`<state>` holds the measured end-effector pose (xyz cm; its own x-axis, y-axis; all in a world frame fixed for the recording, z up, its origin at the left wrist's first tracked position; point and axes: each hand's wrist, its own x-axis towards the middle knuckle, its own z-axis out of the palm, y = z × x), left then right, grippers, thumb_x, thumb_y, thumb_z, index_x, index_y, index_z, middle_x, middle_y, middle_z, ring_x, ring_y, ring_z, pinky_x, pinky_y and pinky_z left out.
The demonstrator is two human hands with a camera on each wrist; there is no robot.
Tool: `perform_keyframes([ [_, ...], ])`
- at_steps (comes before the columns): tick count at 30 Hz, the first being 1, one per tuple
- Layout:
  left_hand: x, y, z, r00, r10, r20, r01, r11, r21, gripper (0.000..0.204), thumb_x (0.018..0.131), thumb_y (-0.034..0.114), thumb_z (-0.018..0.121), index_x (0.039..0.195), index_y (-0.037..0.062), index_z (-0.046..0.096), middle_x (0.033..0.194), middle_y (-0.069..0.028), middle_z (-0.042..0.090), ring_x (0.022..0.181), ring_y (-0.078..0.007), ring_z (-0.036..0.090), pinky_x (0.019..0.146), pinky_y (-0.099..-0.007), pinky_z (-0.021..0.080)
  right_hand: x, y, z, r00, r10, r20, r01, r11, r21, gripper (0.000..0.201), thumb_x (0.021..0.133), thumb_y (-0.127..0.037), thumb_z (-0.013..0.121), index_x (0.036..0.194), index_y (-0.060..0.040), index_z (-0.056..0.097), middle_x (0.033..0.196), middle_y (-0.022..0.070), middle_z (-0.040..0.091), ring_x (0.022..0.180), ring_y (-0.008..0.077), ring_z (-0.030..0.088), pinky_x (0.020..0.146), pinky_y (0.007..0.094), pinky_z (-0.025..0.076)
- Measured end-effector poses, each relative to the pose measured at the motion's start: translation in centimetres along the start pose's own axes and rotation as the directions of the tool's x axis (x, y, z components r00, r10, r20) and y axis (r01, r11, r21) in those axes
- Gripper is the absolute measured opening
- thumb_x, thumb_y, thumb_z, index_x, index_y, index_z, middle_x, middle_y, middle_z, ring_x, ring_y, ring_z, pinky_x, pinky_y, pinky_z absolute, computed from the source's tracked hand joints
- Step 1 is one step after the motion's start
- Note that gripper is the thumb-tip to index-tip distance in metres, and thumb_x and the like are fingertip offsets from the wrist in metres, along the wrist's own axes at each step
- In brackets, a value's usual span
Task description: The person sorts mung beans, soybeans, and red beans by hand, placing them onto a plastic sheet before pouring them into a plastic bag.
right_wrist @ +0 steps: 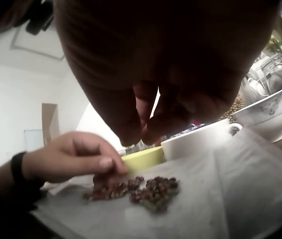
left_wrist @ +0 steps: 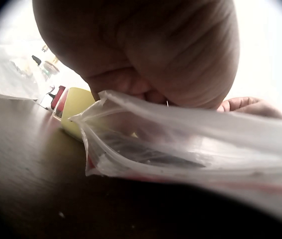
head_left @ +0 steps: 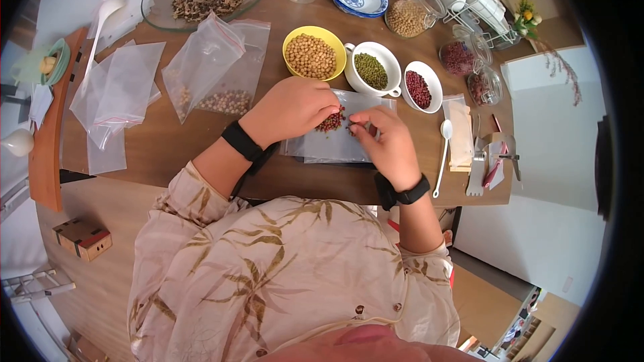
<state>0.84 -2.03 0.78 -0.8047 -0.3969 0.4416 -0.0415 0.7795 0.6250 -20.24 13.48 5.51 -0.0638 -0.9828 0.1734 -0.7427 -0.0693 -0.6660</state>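
Observation:
Red and green beans (head_left: 332, 121) lie loose on a clear plastic bag (head_left: 315, 146) at the table's front edge. The left hand (head_left: 292, 112) is over their left side; in the right wrist view its bent fingers (right_wrist: 112, 169) touch or nearly touch them. From the right, the right hand (head_left: 390, 144) reaches over a smaller cluster, thumb and forefinger slightly apart; no bean shows clearly between them. The right wrist view shows two adjoining bean heaps (right_wrist: 155, 193) on the bag. The left palm (left_wrist: 151, 50) hides its own fingertips in the left wrist view.
Behind the hands stand a yellow bowl (head_left: 312, 55) of tan beans, a white bowl (head_left: 365, 90) of green beans and another bowl (head_left: 433, 99) of red beans. Plastic bags (head_left: 204, 60) lie left. A white spoon (head_left: 442, 157) and several jars are at right.

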Motion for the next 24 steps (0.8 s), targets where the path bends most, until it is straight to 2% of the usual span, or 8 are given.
perform_keyframes([
  [12, -0.1, 0.0, 0.0, 1.0, 0.014, 0.004, -0.015, 1.0, 0.018, 0.013, 0.103, 0.02, 0.074, 0.102, 0.0078, 0.078, 0.093, -0.0095, 0.072, 0.091, -0.0345, 0.072, 0.079, -0.0469, 0.057, 1.2, 0.5, 2.2, 0.994, 0.111, -0.012, -0.112, 0.987, -0.118, 0.013, 0.096, -0.006, 0.078, 0.108, -0.0045, 0.076, 0.102, 0.015, 0.074, 0.088, 0.0316, 0.076, 0.077, 0.0433, 0.06],
  [15, 0.0, 0.1, -0.1, 1.0, 0.008, 0.012, -0.008, 1.0, 0.018, 0.013, 0.102, 0.02, 0.074, 0.102, 0.0081, 0.078, 0.092, -0.0093, 0.071, 0.09, -0.0344, 0.072, 0.078, -0.0469, 0.056, 1.0, 1.2, 1.2, 0.987, 0.159, 0.015, -0.159, 0.987, 0.01, 0.008, 0.102, -0.007, 0.074, 0.108, -0.003, 0.075, 0.104, 0.0112, 0.077, 0.087, 0.0247, 0.077, 0.074, 0.0382, 0.06],
  [17, 0.0, 0.1, -0.1, 1.0, 0.0, 0.021, -0.001, 1.0, 0.021, 0.012, 0.102, 0.02, 0.074, 0.102, 0.0083, 0.078, 0.092, -0.0093, 0.071, 0.09, -0.0344, 0.072, 0.078, -0.0468, 0.056, 1.2, 2.3, -0.3, 0.887, 0.423, 0.186, -0.454, 0.722, 0.522, 0.009, 0.108, -0.009, 0.069, 0.11, -0.0021, 0.074, 0.106, 0.0062, 0.079, 0.087, 0.0148, 0.075, 0.071, 0.0299, 0.058],
  [18, 0.0, 0.2, -0.1, 1.0, 0.001, 0.004, -0.002, 1.0, 0.012, 0.014, 0.102, 0.021, 0.074, 0.098, 0.0082, 0.077, 0.09, -0.0092, 0.071, 0.09, -0.034, 0.071, 0.078, -0.0476, 0.056, 1.3, 1.8, -0.9, 0.866, 0.447, 0.225, -0.463, 0.544, 0.7, 0.011, 0.11, -0.011, 0.067, 0.114, -0.0024, 0.073, 0.108, 0.0031, 0.078, 0.088, 0.0085, 0.072, 0.071, 0.024, 0.056],
  [21, 0.1, 0.2, 0.1, 1.0, 0.006, -0.012, -0.006, 1.0, -0.004, 0.016, 0.101, 0.022, 0.074, 0.095, 0.0082, 0.077, 0.089, -0.009, 0.07, 0.089, -0.0337, 0.071, 0.078, -0.0483, 0.056, 1.2, 3.2, -1.2, 0.865, 0.427, 0.263, -0.477, 0.537, 0.696, 0.013, 0.109, -0.013, 0.07, 0.117, -0.0024, 0.072, 0.107, 0.0031, 0.078, 0.083, 0.0085, 0.068, 0.07, 0.024, 0.054],
  [22, 0.1, 0.1, 0.1, 1.0, 0.0, -0.016, 0.0, 1.0, -0.008, 0.016, 0.101, 0.022, 0.074, 0.095, 0.0083, 0.077, 0.089, -0.0089, 0.07, 0.089, -0.0337, 0.071, 0.078, -0.0482, 0.056, 1.2, 3.3, -0.5, 0.879, 0.433, 0.199, -0.468, 0.708, 0.528, 0.014, 0.104, -0.01, 0.075, 0.116, -0.0025, 0.074, 0.104, 0.004, 0.077, 0.079, 0.0112, 0.065, 0.07, 0.0274, 0.054],
  [23, 0.1, 0.1, 0.2, 1.0, 0.0, -0.015, 0.0, 1.0, -0.008, 0.016, 0.101, 0.022, 0.074, 0.095, 0.0083, 0.077, 0.089, -0.0089, 0.07, 0.089, -0.0337, 0.071, 0.078, -0.0482, 0.056, 1.0, 3.1, -0.2, 0.879, 0.433, 0.199, -0.468, 0.708, 0.529, 0.014, 0.104, -0.01, 0.075, 0.116, -0.0025, 0.074, 0.104, 0.004, 0.077, 0.079, 0.0112, 0.065, 0.07, 0.0274, 0.054],
  [24, 0.0, 0.0, 0.2, 1.0, 0.007, -0.029, -0.007, 1.0, -0.011, 0.016, 0.101, 0.022, 0.074, 0.095, 0.0083, 0.077, 0.089, -0.0088, 0.07, 0.089, -0.0336, 0.071, 0.078, -0.0481, 0.056, 0.7, 2.2, 0.0, 0.946, 0.3, 0.126, -0.325, 0.887, 0.328, 0.015, 0.101, -0.008, 0.078, 0.115, -0.0027, 0.075, 0.1, 0.0044, 0.074, 0.078, 0.0129, 0.064, 0.07, 0.0291, 0.054],
])
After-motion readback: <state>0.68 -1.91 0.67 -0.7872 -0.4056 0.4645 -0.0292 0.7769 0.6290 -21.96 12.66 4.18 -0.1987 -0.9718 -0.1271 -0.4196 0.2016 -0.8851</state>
